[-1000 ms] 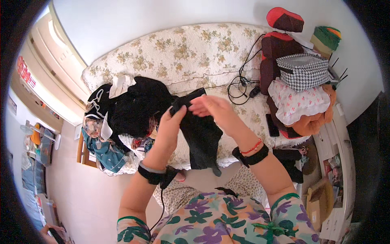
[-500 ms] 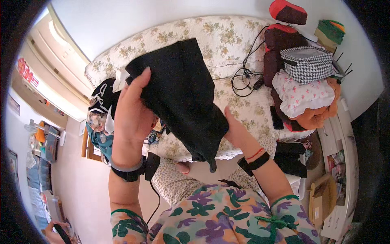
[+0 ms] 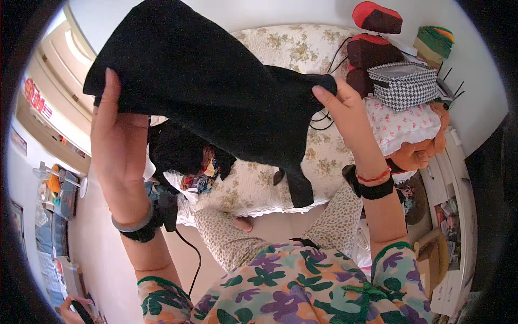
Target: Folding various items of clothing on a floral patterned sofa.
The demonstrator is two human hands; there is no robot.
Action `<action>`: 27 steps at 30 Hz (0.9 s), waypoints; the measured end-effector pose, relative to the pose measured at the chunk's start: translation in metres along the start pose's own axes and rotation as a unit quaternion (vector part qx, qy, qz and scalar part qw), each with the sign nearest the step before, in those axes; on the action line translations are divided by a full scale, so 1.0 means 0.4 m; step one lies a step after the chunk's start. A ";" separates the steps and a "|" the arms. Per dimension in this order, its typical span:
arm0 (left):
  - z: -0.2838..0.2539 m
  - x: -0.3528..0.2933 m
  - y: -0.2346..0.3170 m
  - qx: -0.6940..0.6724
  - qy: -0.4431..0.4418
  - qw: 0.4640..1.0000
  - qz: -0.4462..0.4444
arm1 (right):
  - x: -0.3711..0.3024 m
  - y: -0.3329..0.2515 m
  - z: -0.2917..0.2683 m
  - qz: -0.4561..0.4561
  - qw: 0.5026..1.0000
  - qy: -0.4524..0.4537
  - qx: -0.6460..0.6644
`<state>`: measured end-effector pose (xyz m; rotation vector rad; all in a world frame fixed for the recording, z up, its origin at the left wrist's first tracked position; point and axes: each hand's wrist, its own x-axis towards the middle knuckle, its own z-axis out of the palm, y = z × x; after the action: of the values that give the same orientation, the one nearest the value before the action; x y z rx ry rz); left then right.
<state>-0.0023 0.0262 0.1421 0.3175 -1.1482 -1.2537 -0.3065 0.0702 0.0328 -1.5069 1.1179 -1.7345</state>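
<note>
A black garment (image 3: 205, 81) is stretched out in the air between my two hands; its exact kind cannot be told from its shape. My left hand (image 3: 121, 156) grips its broad left end, thumb on the near side and the other fingers hidden behind the cloth. At the opposite end, my right hand (image 3: 345, 105) pinches a narrow part between thumb and fingers. A loose strip of the garment hangs down below the middle right. Beneath it, to the left, lies a heap of dark and patterned clothes (image 3: 186, 148), partly covered from sight.
A couch with a floral cover (image 3: 264, 183) stands before me. On its right are a red and dark brown cushioned seat (image 3: 372, 56), a houndstooth fabric basket (image 3: 407, 86), a pink-patterned white pillow (image 3: 399, 124) and a black cable (image 3: 322, 124). White drawers (image 3: 448, 189) line the right wall.
Both hands have moved up and apart, the left one leftward and the right one rightward. Between them the black garment has been spread from a folded bundle into a wider shape.
</note>
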 end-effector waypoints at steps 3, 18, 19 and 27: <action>-0.022 0.009 0.023 0.012 -0.002 1.000 0.009 | -0.011 -0.016 0.016 0.048 0.990 -0.030 0.133; -0.170 0.036 -0.236 -0.279 -0.235 0.914 -0.178 | -0.042 0.063 0.144 0.192 0.933 -0.144 0.267; -0.181 -0.024 -0.319 -0.129 -0.093 0.972 -0.175 | -0.056 0.094 0.152 0.203 0.932 -0.145 0.264; -0.218 -0.314 -0.523 -0.261 0.048 0.816 -0.514 | -0.137 0.217 0.137 0.367 0.910 -0.092 0.171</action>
<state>-0.0370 0.0270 -0.1148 0.6091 -0.4377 -2.4043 -0.2509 0.0630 -0.0693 -0.8462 1.0288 -1.1538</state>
